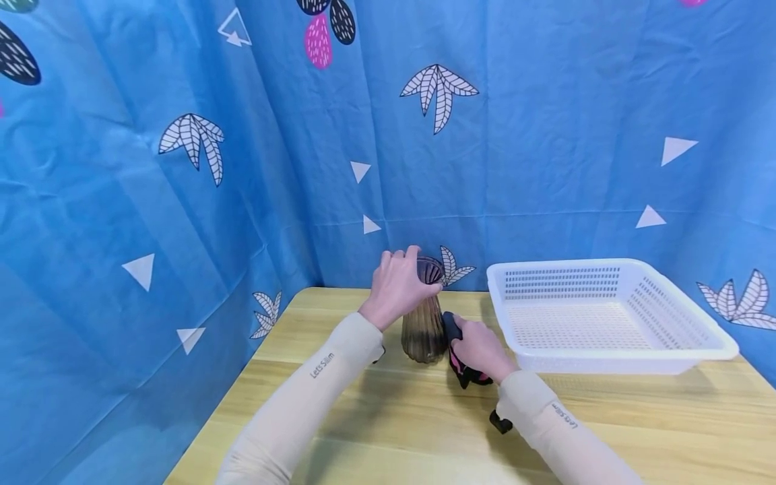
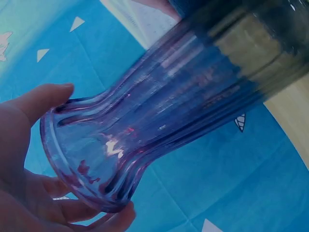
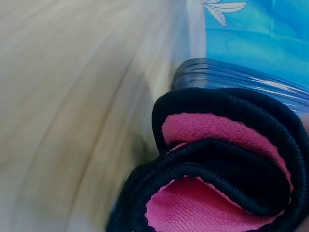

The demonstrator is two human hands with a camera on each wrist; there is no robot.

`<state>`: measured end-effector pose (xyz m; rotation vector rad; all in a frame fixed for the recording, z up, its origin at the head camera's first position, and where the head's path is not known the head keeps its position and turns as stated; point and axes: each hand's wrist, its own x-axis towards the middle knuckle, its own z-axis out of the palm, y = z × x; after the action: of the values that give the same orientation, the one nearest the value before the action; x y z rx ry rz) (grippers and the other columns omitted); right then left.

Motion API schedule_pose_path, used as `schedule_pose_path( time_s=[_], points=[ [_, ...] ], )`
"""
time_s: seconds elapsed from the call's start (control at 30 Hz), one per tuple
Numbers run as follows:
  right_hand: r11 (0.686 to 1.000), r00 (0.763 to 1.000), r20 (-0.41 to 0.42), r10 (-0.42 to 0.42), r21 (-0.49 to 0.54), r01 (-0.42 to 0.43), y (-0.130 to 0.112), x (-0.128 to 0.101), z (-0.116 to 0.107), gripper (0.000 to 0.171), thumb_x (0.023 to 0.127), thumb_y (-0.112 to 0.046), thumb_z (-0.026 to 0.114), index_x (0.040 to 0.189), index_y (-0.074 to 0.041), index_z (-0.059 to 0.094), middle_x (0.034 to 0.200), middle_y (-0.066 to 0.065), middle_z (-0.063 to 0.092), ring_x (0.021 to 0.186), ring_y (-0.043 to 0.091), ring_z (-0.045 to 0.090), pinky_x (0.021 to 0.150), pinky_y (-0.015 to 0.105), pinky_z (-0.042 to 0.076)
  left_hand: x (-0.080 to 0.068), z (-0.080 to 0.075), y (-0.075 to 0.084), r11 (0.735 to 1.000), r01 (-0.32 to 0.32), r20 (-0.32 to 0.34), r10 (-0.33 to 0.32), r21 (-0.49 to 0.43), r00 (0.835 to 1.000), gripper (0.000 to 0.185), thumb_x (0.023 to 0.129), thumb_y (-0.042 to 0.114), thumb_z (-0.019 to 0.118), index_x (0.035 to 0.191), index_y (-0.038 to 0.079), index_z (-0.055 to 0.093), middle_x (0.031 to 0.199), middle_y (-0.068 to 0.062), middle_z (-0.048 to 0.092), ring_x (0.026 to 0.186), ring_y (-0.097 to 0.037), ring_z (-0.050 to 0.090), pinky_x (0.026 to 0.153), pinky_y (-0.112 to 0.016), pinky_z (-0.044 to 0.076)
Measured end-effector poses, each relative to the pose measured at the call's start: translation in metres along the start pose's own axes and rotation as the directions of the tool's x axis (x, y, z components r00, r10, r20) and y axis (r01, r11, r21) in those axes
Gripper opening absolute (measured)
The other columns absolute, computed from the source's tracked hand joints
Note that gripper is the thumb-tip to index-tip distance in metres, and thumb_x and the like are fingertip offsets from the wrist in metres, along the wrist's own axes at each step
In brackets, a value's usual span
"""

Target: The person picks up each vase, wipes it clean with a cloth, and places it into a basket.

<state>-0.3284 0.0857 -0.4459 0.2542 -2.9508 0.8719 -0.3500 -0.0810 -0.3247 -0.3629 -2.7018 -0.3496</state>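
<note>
Low in the head view, two cream sleeves reach up from the bottom edge over the wooden table [image 1: 376, 431]. The right hand [image 1: 480, 348], just right of centre, is curled round a folded pink cloth with black edging [image 1: 463, 367]; the right wrist view shows that cloth [image 3: 222, 174] bunched in thick folds and lying against the foot of the vase [image 3: 241, 77], with the table [image 3: 63, 111] blurred on the left of that frame.

A little farther in, at the middle of the frame, the ribbed smoky glass vase [image 1: 424, 323] stands upright on the table, touching the cloth on its right side. The left hand [image 1: 397, 286] grips it from above at the flared mouth. In the left wrist view the thumb [image 2: 41, 99] lies over the rim of the vase [image 2: 159, 116] and the fingers [image 2: 91, 212] curl beneath the lip.

To the right, near the vase but apart from it, sits a white perforated plastic basket [image 1: 685, 337].

Behind everything hangs a blue cloth backdrop [image 1: 545, 135] printed with leaves and triangles.
</note>
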Motion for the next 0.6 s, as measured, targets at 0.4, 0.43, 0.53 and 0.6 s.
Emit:
schedule_pose_path(
  time_s=[0.4, 0.43, 0.53, 0.6],
  points=[
    [0.981, 0.992, -0.120, -0.041, 0.183, 0.062, -0.023, 0.000, -0.042, 0.066, 0.097, -0.016, 0.054, 0.159, -0.016, 0.033, 0.078, 0.011, 0.065, 0.053, 0.018, 0.058, 0.051, 0.033, 0.047, 0.003, 0.012, -0.006, 0.959, -0.038, 0.035, 0.049, -0.280, 0.998, 0.082, 0.078, 0.041, 0.080, 0.147, 0.018, 0.044, 0.145, -0.012, 0.040, 0.130, -0.028, 0.036, 0.098, -0.045, 0.050],
    [0.981, 0.989, -0.139, -0.047, 0.182, 0.072, -0.026, 0.000, -0.045, 0.066, 0.096, -0.017, 0.055, 0.158, -0.017, 0.033, 0.080, 0.011, 0.066, 0.055, 0.018, 0.058, 0.053, 0.033, 0.047, 0.002, 0.016, -0.007, 0.953, -0.029, 0.007, 0.032, -0.302, 0.999, 0.084, 0.077, 0.043, 0.082, 0.148, 0.018, 0.044, 0.145, -0.012, 0.038, 0.130, -0.028, 0.035, 0.099, -0.046, 0.049],
    [0.982, 0.983, -0.176, -0.058, 0.170, 0.088, -0.030, 0.001, -0.050, 0.066, 0.095, -0.018, 0.055, 0.158, -0.019, 0.035, 0.087, 0.015, 0.068, 0.056, 0.019, 0.058, 0.056, 0.033, 0.046, -0.002, 0.024, -0.010, 0.941, 0.018, -0.084, -0.049, -0.337, 0.995, 0.094, 0.074, 0.054, 0.085, 0.148, 0.018, 0.041, 0.141, -0.012, 0.033, 0.126, -0.027, 0.035, 0.099, -0.045, 0.048],
    [0.983, 0.980, -0.193, -0.059, 0.160, 0.090, -0.031, 0.001, -0.052, 0.066, 0.095, -0.019, 0.055, 0.158, -0.020, 0.036, 0.093, 0.016, 0.069, 0.058, 0.019, 0.058, 0.057, 0.032, 0.046, -0.005, 0.027, -0.009, 0.939, 0.056, -0.123, -0.103, -0.340, 0.987, 0.100, 0.071, 0.060, 0.085, 0.149, 0.018, 0.039, 0.135, -0.012, 0.034, 0.120, -0.027, 0.039, 0.096, -0.044, 0.049]
  ],
)
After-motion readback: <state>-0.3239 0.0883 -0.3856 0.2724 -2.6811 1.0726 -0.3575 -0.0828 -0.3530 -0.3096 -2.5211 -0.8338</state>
